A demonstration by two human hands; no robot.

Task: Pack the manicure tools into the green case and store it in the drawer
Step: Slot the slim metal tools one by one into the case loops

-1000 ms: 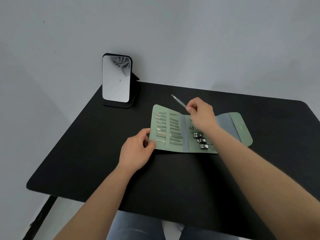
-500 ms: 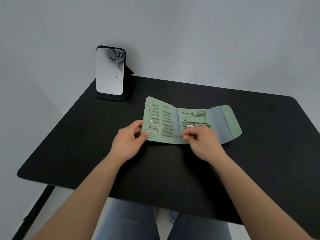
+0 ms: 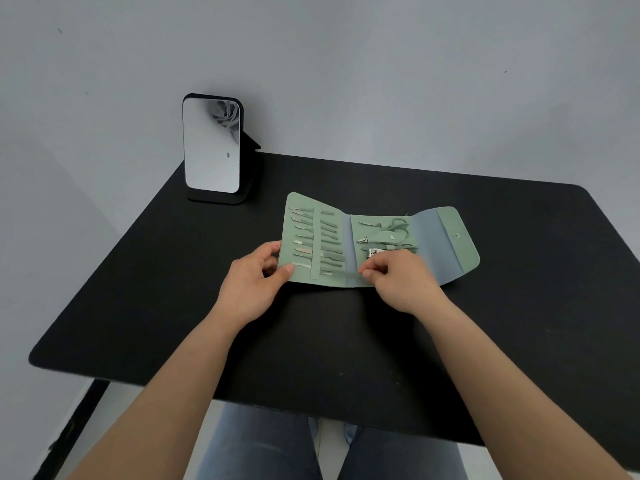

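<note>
The green case (image 3: pixel 377 242) lies unfolded near the middle of the black counter (image 3: pixel 519 271), its snap flap pointing toward the right edge. Most tools already sit in their loops on both panels. The left hand (image 3: pixel 254 284) pinches the case's near left corner, thumb on top, steadying it. The right hand (image 3: pixel 398 280) pinches a thin tool (image 3: pixel 341 273) between thumb and fingertips, feeding it into the lowest loop of the left panel. Packing looks nearly finished; folding, snapping shut and storing remain, and no drawer is in view.
</note>
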